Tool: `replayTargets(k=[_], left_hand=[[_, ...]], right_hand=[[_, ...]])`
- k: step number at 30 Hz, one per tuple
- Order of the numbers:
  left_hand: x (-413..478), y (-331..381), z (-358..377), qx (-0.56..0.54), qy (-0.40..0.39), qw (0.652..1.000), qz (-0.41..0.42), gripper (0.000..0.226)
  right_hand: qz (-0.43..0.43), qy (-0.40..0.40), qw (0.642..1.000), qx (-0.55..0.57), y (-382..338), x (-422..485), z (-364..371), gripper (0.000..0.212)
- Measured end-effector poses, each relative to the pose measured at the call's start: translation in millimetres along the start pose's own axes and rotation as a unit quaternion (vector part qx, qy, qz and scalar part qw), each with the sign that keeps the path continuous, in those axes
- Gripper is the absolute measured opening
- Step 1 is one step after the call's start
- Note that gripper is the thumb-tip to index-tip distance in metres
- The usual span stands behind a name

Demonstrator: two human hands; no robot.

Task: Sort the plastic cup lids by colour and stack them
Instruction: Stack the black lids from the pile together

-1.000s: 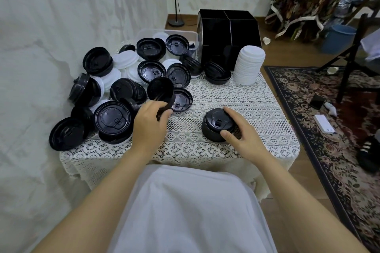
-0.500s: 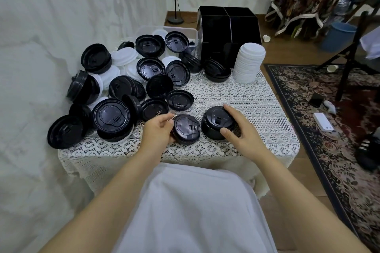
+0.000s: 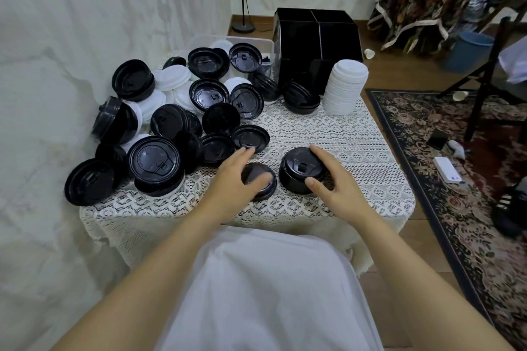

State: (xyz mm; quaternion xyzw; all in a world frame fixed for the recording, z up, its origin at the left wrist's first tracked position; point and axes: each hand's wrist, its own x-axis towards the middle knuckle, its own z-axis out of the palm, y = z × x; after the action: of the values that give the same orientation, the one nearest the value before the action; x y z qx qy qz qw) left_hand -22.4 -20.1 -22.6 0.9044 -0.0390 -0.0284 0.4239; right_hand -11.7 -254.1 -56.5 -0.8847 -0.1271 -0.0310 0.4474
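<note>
Head view | left hand (image 3: 231, 179) rests flat on loose black lid (image 3: 266, 192), at 9 o'clock beside black stack (image 3: 299, 164) | right hand (image 3: 339, 188) grips stack | we'd lift lid, centre it, press down evenly.

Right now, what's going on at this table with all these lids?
A person is sorting cup lids by colour. The left hand lies over a single black lid on the table, thumb on top of it. The right hand grips a short black stack just beside it. A tall white stack stands at the back, and a mixed pile on the left is not yet sorted.
</note>
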Motion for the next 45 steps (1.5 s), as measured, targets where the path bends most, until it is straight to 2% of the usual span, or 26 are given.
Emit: replayTargets(k=[2,5,10,18,23,27,30,39,45], left_hand=[[-4.8,-3.0,3.9,0.081,-0.025,0.996,0.017,0.086],[-8.2,-9.5,6.4,0.131,-0.007,0.991,0.031,0.094],[-7.3,-11.8,4.3,0.101,0.011,0.994,0.047,0.089],[0.3,-2.3,-1.8,0.021,0.055,0.990,0.131,0.081],[9.4,8.1,-12.0,-0.006,0.058,0.987,0.150,0.079],[16.3,21.8,-12.9,-0.052,0.023,0.985,0.160,0.081],[21.5,33.7,-5.4,-0.041,-0.011,0.983,0.180,0.080],[29.1,29.3,18.6,-0.030,-0.045,0.983,0.174,0.078],[33.3,24.4,22.1,-0.028,-0.064,0.985,0.157,0.077]], right_hand=[[-0.001,0.001,1.000,-0.002,0.3,0.0,-0.2,0.072],[0.000,-0.002,1.000,0.000,-0.2,-0.3,0.0,0.070],[0.001,-0.001,1.000,0.014,0.0,-1.2,0.0,0.071],[-0.006,0.003,1.000,0.014,1.1,-0.2,0.4,0.069],[-0.013,0.003,1.000,0.014,-1.4,-0.1,0.0,0.070],[-0.010,0.005,1.000,0.023,-0.7,0.1,-0.1,0.079],[0.007,0.003,0.999,0.040,0.6,0.0,-0.2,0.084],[0.015,-0.012,0.997,0.079,1.3,-2.0,-2.1,0.076],[0.000,-0.022,0.996,0.091,1.6,-2.7,-3.6,0.079]])
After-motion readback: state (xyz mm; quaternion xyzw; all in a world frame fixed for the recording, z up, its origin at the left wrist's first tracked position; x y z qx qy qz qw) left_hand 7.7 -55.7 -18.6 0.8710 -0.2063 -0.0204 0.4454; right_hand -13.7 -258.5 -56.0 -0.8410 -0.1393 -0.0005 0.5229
